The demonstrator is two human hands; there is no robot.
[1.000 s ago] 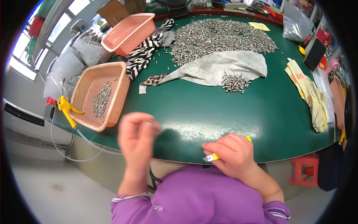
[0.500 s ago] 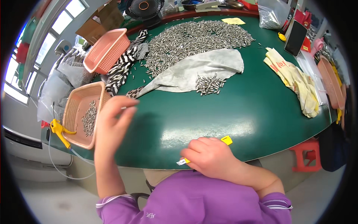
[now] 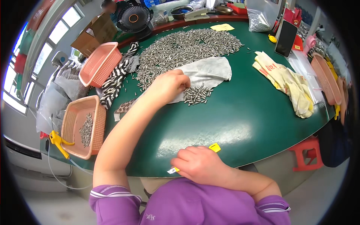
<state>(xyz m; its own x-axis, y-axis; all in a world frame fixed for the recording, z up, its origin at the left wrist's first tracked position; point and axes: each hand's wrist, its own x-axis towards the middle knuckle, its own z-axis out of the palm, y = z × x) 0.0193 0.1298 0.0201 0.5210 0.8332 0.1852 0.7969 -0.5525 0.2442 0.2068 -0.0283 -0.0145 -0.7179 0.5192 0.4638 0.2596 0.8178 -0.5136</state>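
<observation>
My left hand [image 3: 170,86] reaches over a grey cloth [image 3: 209,70] to the left edge of a small pile of short metal pins [image 3: 197,94]. Its fingers are curled together, with the tips at the pile; whatever may be between them is hidden. Close to the table's near edge, my right hand [image 3: 198,163] is wrapped around a yellow utility knife [image 3: 214,147]. The knife's pale blade end sticks out at the hand's left side. Beyond the cloth spreads a large heap of the same metal pins [image 3: 187,45] on the green table [image 3: 195,129].
At left, a pink basket [image 3: 98,125] holds some pins, beside a yellow air gun [image 3: 58,142]. Another pink basket [image 3: 99,63] rests behind it, next to zebra-patterned fabric [image 3: 111,93]. Cream gloves [image 3: 285,82] and a phone [image 3: 286,37] are at right; a fan [image 3: 134,18] stands behind.
My left hand has swung from beside the near basket, forward and right, to the small pile, and its fingers have closed. The right hand keeps the knife. The whole view has shifted slightly.
</observation>
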